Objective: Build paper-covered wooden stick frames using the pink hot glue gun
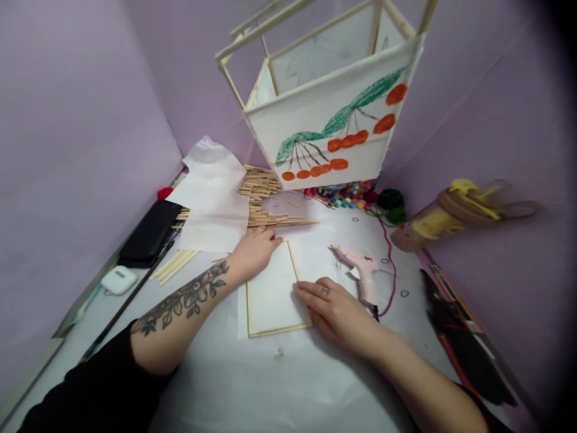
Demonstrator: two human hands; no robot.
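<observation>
A frame of thin wooden sticks (280, 330), roughly rectangular, lies on a sheet of white paper (270, 294) in front of me. My left hand (259, 248) rests at its far end, fingers extended and touching the top edge near the corner. Along the frame's right side my right hand (333, 307) lies flat, its stretched fingertips pressing on that stick. Neither hand is wrapped round anything. A pink glue gun (363, 270) lies just to the right, its nozzle pointing away to the left.
A stick-framed paper lantern (333, 129) with painted orange berries hangs or stands above the back. Behind my left hand are bundled wooden sticks (261, 186) and white paper (216, 198). A tumbler (439, 216) and purple yarn (393, 270) lie right; a black case (148, 234) and earbuds case (119, 280) left.
</observation>
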